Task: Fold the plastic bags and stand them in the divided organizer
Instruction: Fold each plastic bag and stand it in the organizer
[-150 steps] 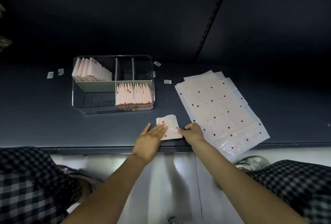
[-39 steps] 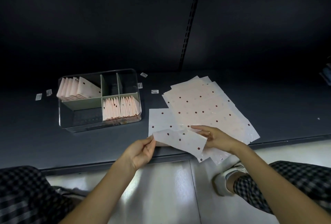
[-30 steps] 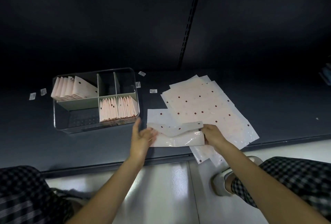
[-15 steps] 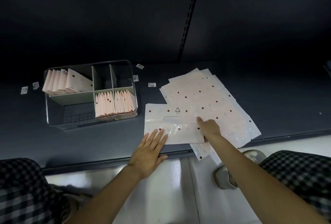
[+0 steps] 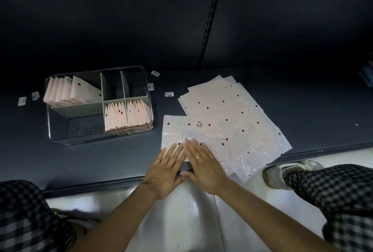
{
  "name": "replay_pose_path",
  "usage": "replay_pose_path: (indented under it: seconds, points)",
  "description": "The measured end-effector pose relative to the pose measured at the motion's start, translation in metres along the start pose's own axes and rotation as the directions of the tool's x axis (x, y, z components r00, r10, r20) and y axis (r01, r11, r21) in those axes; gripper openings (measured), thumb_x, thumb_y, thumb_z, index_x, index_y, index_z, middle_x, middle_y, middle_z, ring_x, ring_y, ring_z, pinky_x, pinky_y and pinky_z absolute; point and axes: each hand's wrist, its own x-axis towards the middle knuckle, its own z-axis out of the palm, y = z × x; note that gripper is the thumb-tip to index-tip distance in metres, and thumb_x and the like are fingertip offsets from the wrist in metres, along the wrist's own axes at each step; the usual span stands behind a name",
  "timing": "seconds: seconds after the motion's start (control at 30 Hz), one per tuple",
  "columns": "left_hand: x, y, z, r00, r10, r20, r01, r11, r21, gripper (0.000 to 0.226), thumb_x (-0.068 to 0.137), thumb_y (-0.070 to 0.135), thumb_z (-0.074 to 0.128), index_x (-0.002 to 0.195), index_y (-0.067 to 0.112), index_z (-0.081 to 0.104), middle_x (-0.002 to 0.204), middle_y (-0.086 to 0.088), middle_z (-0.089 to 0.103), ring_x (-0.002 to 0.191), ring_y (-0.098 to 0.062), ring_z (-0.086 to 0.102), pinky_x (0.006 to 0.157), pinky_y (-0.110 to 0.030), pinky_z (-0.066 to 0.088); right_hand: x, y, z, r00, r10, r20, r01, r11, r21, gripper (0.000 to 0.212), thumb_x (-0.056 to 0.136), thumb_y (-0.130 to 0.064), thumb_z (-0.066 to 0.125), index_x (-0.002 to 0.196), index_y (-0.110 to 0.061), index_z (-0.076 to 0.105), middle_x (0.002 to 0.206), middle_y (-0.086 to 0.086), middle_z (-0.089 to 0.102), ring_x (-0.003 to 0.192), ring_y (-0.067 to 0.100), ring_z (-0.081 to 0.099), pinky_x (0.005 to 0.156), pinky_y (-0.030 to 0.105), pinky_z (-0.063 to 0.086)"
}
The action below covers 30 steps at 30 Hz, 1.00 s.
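A white plastic bag with dark red dots [image 5: 193,128] lies on the dark shelf near its front edge, its lower part folded up. My left hand [image 5: 167,168] and my right hand [image 5: 203,165] press flat on the folded part, side by side, fingers straight. To the right lies a fanned stack of unfolded dotted bags [image 5: 238,114]. The clear divided organizer [image 5: 60,136] stands at the left, with folded bags upright in its back left compartment [image 5: 68,90] and its front right compartments [image 5: 127,114].
Small paper labels lie on the shelf left of the organizer [image 5: 22,101] and behind it [image 5: 169,94]. The shelf's front edge [image 5: 96,186] runs below my hands. My checkered trouser legs and a shoe [image 5: 282,173] are over the light floor below.
I took a bag off the stack, laid it left of the stack and folded its lower part up. Both hands have come together flat on the fold.
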Motion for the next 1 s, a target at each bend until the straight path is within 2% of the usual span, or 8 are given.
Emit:
replay_pose_path:
  seconds: [0.13, 0.27, 0.4, 0.57, 0.67, 0.77, 0.87, 1.0]
  points:
    - [-0.001, -0.001, -0.002, 1.0, -0.002, 0.007, 0.002, 1.0, 0.006, 0.075, 0.089, 0.064, 0.006, 0.148, 0.02, -0.011, 0.155, -0.001, -0.018, 0.142, -0.024, -0.02, 0.114, -0.046, -0.017, -0.014, 0.02, 0.011, 0.997, 0.058, 0.059, -0.053, 0.995, -0.083, 0.083, 0.088, -0.067, 0.008, 0.147, -0.013, -0.016, 0.154, 0.002, -0.024, 0.142, 0.016, -0.024, 0.117, 0.034, -0.015]
    - [-0.002, -0.004, -0.015, 0.996, -0.005, -0.089, 0.003, 1.0, -0.015, 0.069, 0.091, 0.061, 0.024, 0.147, 0.021, 0.031, 0.154, -0.002, 0.025, 0.14, -0.024, 0.029, 0.111, -0.045, 0.03, -0.033, 0.045, 0.0, 0.995, 0.087, 0.041, -0.084, 0.994, -0.067, 0.077, 0.093, -0.06, 0.016, 0.148, -0.013, -0.011, 0.153, 0.001, -0.021, 0.143, 0.015, -0.019, 0.118, 0.031, -0.011]
    - [0.013, -0.013, -0.021, 0.989, -0.072, -0.128, 0.047, 0.98, -0.193, 0.055, 0.093, 0.051, 0.046, 0.142, 0.027, 0.04, 0.153, 0.008, 0.029, 0.132, -0.018, 0.035, 0.101, -0.033, 0.032, -0.037, 0.055, -0.019, 0.974, 0.055, -0.221, -0.06, 0.998, -0.014, 0.056, 0.079, -0.024, 0.075, 0.126, 0.0, 0.057, 0.136, 0.014, 0.052, 0.123, 0.026, 0.054, 0.098, 0.037, 0.047]
    - [0.019, -0.021, -0.024, 0.982, -0.043, -0.184, 0.007, 0.981, -0.192, 0.049, 0.09, 0.046, 0.054, 0.134, 0.024, 0.049, 0.147, 0.008, 0.039, 0.128, -0.018, 0.04, 0.103, -0.032, 0.03, -0.028, 0.069, -0.028, 0.958, -0.076, -0.276, 0.038, 0.99, -0.138, 0.045, 0.056, 0.0, 0.079, 0.1, -0.007, 0.072, 0.108, 0.009, 0.071, 0.1, 0.019, 0.068, 0.073, 0.029, 0.059]
    - [0.021, -0.029, -0.029, 0.974, -0.099, -0.203, 0.035, 0.954, -0.298, 0.055, 0.083, 0.045, 0.065, 0.132, 0.025, 0.051, 0.14, 0.008, 0.046, 0.129, -0.016, 0.04, 0.104, -0.033, 0.03, -0.021, 0.079, -0.04, 0.978, 0.136, -0.16, -0.086, 0.954, 0.288, 0.027, 0.083, 0.0, 0.062, 0.108, -0.009, 0.069, 0.114, 0.005, 0.068, 0.107, 0.019, 0.063, 0.09, 0.032, 0.051]
    - [0.024, -0.036, -0.039, 0.925, -0.335, -0.178, 0.164, 0.777, -0.608, 0.032, 0.08, 0.025, 0.074, 0.111, 0.023, 0.067, 0.115, 0.004, 0.066, 0.109, -0.018, 0.057, 0.091, -0.029, 0.043, -0.015, 0.092, -0.06, 0.961, 0.256, 0.105, -0.247, 0.626, 0.74, 0.013, 0.091, -0.011, 0.06, 0.092, -0.017, 0.071, 0.091, -0.005, 0.07, 0.089, 0.016, 0.062, 0.084, 0.026, 0.046]
    - [0.024, -0.039, -0.042, 0.892, -0.443, -0.086, 0.219, 0.591, -0.776, 0.009, 0.081, 0.014, 0.073, 0.09, 0.015, 0.073, 0.088, 0.003, 0.072, 0.087, -0.017, 0.066, 0.073, -0.021, 0.045, -0.012, 0.101, -0.072, 0.941, 0.239, 0.239, -0.331, 0.51, 0.794, 0.008, 0.087, -0.025, 0.066, 0.094, -0.021, 0.07, 0.084, -0.001, 0.069, 0.075, 0.011, 0.055, 0.071, 0.021, 0.042]
    - [0.025, -0.034, -0.041, 0.874, -0.486, -0.003, 0.226, 0.413, -0.882, 0.02, 0.084, 0.009, 0.068, 0.104, 0.009, 0.071, 0.103, -0.003, 0.072, 0.096, -0.014, 0.066, 0.086, -0.021, 0.047, -0.01, 0.1, -0.06, 0.893, 0.374, 0.251, -0.4, 0.404, 0.823, 0.006, 0.084, -0.014, 0.07, 0.09, -0.015, 0.068, 0.083, -0.008, 0.07, 0.073, 0.007, 0.063, 0.067, 0.01, 0.047]
